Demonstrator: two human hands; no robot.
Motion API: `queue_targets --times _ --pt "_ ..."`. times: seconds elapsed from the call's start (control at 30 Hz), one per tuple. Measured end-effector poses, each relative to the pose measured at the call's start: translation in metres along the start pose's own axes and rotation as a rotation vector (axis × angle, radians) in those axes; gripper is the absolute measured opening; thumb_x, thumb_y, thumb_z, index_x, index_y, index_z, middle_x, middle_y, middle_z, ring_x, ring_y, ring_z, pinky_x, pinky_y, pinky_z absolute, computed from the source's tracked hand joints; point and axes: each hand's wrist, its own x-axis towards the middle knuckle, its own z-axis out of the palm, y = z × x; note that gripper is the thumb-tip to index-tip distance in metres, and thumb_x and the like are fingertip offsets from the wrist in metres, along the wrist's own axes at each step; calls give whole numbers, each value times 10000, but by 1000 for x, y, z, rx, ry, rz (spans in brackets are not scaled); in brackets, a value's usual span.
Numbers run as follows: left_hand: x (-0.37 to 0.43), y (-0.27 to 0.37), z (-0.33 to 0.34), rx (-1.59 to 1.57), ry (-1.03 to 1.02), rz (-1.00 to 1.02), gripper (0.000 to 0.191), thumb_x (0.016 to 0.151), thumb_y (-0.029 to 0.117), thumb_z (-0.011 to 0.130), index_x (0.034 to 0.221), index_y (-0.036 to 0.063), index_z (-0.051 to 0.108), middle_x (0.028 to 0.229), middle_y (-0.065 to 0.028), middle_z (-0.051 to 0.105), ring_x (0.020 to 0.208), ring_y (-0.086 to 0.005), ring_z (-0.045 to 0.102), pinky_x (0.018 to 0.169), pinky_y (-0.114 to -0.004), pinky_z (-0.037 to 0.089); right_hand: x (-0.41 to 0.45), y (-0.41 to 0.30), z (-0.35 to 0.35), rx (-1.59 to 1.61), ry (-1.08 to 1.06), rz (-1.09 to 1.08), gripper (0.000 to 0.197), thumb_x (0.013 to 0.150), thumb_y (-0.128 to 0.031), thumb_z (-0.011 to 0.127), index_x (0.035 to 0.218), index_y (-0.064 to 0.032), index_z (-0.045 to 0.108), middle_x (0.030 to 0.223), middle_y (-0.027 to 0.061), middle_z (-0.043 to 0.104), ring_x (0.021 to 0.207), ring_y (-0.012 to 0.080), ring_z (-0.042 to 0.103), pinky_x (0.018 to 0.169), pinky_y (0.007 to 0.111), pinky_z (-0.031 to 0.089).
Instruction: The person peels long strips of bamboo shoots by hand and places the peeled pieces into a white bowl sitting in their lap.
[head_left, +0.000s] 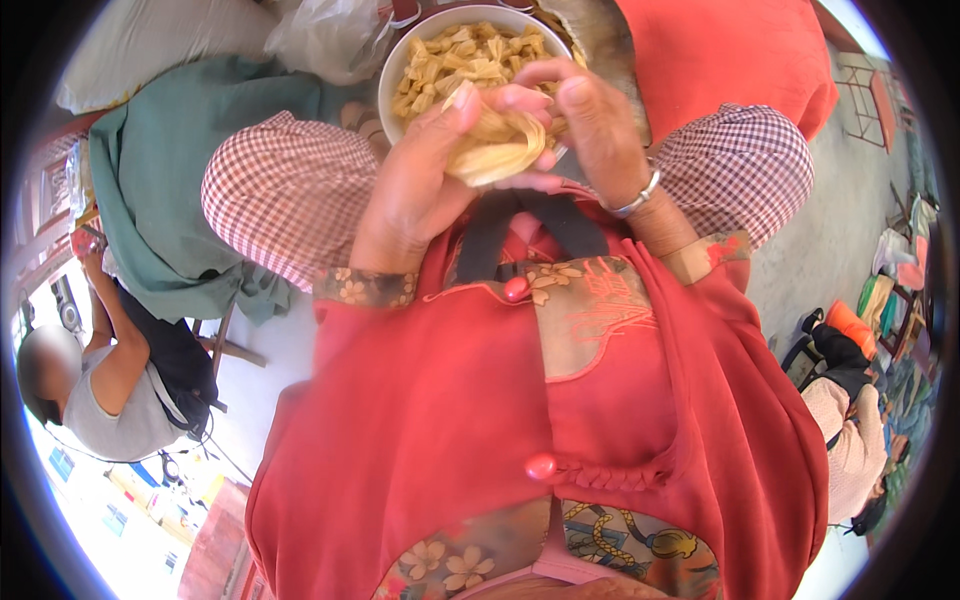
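Observation:
A folded strip of pale yellow, dried husk-like material lies between my two hands. My left hand holds it, its thumb raised along the upper side. My right hand, with a silver bangle at the wrist, is at the strip's right end with its index finger and thumb apart; whether it touches the strip is unclear. Just beyond my hands stands a white round bowl filled with many knotted pieces of the same yellow material. My hands hide the bowl's near rim in part.
Green cloth drapes a surface at left, with a clear plastic bag above it. Red cloth covers something at upper right. A seated person is at left, another person at right. A wooden stool leg shows below the green cloth.

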Motion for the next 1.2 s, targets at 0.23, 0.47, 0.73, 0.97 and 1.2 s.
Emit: queue_targets --times 0.23,0.47,0.73,0.97,1.2 --pt "-5 -3 -3 -153 -74 2 459 954 381 419 1080 -42 544 965 -142 574 890 -240 584 888 -478 490 -13 -8 -46 -326 104 80 363 948 -287 478 784 17 589 688 20 561 658 91 497 590 251 417" --pt "3 -8 -2 -22 84 77 411 965 303 377 998 -53 580 908 -138 583 766 -226 567 805 -466 518 -5 -25 -18 -350 -334 367 348 913 -321 500 962 14 583 815 127 600 687 207 568 665 313 456" --pt "-1 -2 -3 -202 47 116 430 966 324 358 970 -54 564 892 -119 565 686 -201 501 761 -454 506 -4 -33 -22 -438 -425 61 239 904 -208 526 830 18 549 697 112 559 630 177 537 591 293 438" --pt "-2 7 -2 -213 69 98 460 967 369 349 993 -46 547 923 -110 546 711 -195 513 720 -441 531 -7 -52 -20 -344 -367 248 266 913 -207 529 769 17 521 639 111 516 574 190 475 560 300 411" --pt "2 -5 13 172 333 136 326 897 302 583 974 -13 557 804 -70 553 575 -90 508 475 -262 512 1 -36 -13 -450 -245 168 289 914 -257 523 799 8 531 638 138 480 567 218 441 566 321 406"
